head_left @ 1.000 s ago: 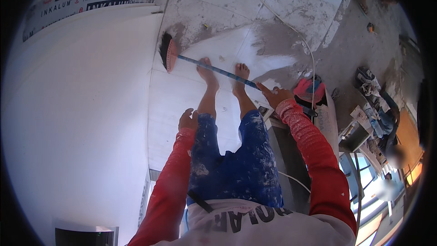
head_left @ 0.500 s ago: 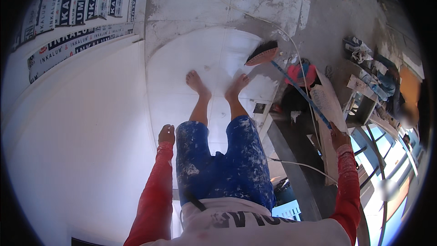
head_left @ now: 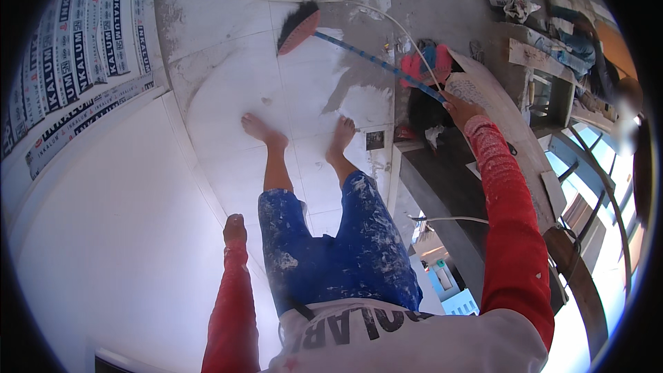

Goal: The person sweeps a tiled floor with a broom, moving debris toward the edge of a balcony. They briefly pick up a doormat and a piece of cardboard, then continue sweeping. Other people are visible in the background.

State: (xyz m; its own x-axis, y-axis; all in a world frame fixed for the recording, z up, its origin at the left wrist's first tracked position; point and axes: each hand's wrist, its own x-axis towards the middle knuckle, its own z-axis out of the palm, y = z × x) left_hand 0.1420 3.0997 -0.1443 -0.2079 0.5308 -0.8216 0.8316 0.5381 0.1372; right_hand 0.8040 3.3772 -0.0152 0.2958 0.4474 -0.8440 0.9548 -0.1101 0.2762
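Note:
My right hand [head_left: 461, 109] is closed round the upper end of a broom's blue striped handle [head_left: 376, 61], with that arm stretched forward. At the other end, the broom's head [head_left: 300, 30], orange with dark bristles, rests on the pale floor [head_left: 235, 83] beyond my bare feet, tilted to one side. Low at my left side hangs my left hand [head_left: 235, 229], fingers curled in, with no object showing in it. It is nearest to the white panel or wall on my left.
A pale cable [head_left: 366, 5] crosses the floor beyond the broom. On the right are a pink item [head_left: 423, 65], a leaning board [head_left: 492, 90] and a cluttered bench [head_left: 542, 62]. Film-covered panels [head_left: 83, 34] stand at far left. A small square floor opening [head_left: 374, 140] lies by my right foot.
My right hand has swung forward and inward, and the broom's head has moved left and farther away across the floor. My left hand has shifted slightly back. The whole view has turned somewhat.

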